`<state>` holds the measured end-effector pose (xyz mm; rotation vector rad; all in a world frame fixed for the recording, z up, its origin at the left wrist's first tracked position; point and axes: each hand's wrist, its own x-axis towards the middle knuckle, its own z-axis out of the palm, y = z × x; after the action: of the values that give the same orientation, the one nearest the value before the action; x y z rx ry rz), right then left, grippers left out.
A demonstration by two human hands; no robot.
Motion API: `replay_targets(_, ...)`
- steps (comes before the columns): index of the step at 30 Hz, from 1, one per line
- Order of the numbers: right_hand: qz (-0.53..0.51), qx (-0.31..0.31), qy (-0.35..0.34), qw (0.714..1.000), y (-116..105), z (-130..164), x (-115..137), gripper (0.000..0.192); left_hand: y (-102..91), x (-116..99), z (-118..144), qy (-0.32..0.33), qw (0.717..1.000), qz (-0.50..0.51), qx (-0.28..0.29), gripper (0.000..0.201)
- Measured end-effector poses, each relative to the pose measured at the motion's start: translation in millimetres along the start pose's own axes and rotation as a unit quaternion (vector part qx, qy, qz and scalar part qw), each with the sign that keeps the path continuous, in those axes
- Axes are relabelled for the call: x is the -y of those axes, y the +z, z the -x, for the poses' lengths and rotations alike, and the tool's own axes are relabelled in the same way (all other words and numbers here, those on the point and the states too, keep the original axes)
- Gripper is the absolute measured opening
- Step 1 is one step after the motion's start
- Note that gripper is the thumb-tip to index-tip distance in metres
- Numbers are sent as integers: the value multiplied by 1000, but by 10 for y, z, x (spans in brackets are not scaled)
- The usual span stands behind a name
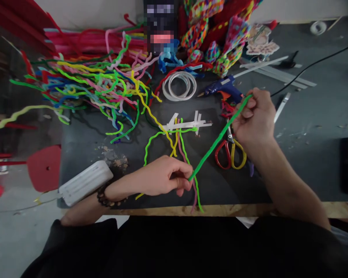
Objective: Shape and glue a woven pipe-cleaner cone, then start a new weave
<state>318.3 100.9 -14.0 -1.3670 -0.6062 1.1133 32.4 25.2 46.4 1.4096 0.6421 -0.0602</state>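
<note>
A green pipe cleaner [217,141] is stretched slantwise between my two hands. My left hand [174,175] pinches its lower end, near the table's front edge. At the upper end, my right hand [255,116] is closed on it, above a pair of scissors [231,152] with one red and one yellow handle. Behind and below the held piece, pink and bright green pipe cleaners [186,154] and a yellow one [153,112] lie on the dark table. Strips of white tape [185,124] cross over their upper ends.
A tangled heap of coloured pipe cleaners [95,85] covers the back left. Farther right are a clear coil [179,87], a blue glue gun [220,87] with a black cable, and glue sticks [284,75]. A white case [87,182] sits front left; colourful woven pieces [214,34] stand behind.
</note>
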Motion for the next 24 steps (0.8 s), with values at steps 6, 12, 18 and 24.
replay_targets(6,-61,-8,-37,997,77,72,80,25,533,271,-164,-12,936,349,38,29)
replay_targets(12,-59,14,-40,997,161,300,193,20,918,268,-121,-64,916,395,-27,25)
replay_targets(18,-32,-80,-200,976,131,185,158,18,778,203,-140,-60,907,403,-104,10)
replay_targets(24,2,-58,-154,986,92,50,31,16,597,174,-161,-47,903,417,-88,20)
